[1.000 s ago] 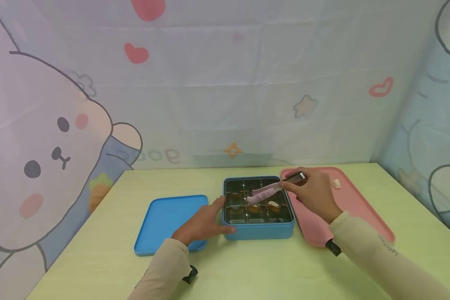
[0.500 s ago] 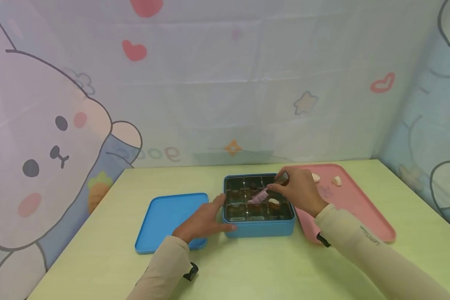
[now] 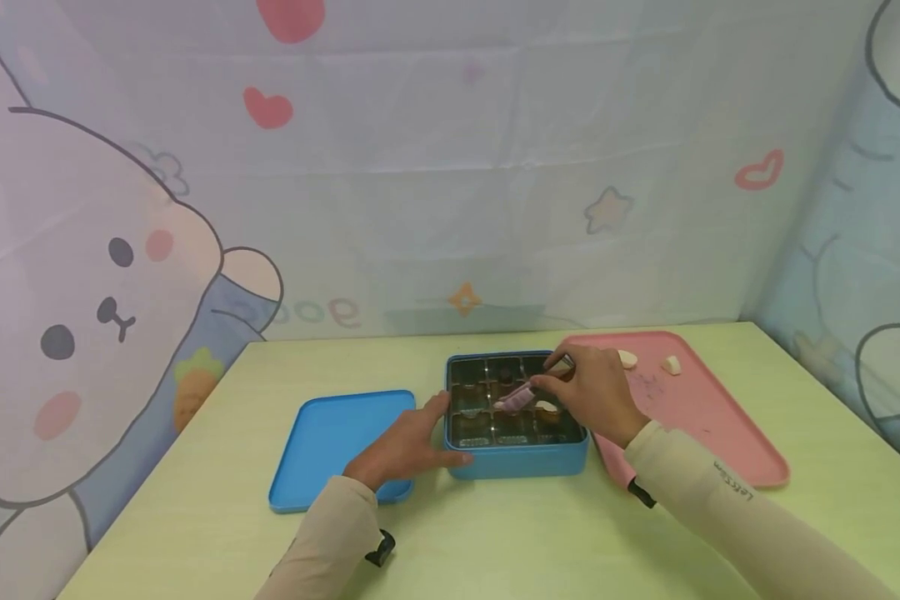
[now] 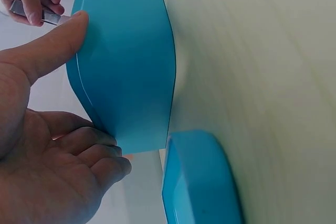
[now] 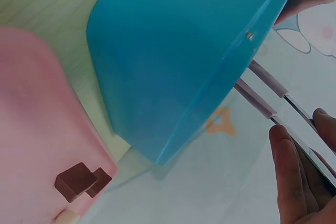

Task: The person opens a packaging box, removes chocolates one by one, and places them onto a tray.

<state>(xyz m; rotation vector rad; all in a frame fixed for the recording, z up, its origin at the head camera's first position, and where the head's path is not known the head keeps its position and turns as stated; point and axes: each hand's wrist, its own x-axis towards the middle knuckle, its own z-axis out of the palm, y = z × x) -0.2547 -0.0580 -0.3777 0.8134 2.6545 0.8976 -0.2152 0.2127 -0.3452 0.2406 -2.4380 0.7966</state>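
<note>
So the left hand (image 3: 401, 443) is spread round the near-left corner of the blue box (image 3: 521, 464), likely bracing it so it won't slide. Right hand (image 3: 598, 392) pinches tongs (image 3: 520, 398), tips down in the divided box; can't tell if they're gripping anything. Box sits near the tabletop's (image 3: 495, 542) back edge, probably central so the pink tray (image 3: 708, 442) toward the right edge is an easy reach. Backdrop lettering (image 3: 342, 313) looks like mirrored "good"; sleeve print (image 3: 733, 481) is too small to read surely.
</note>
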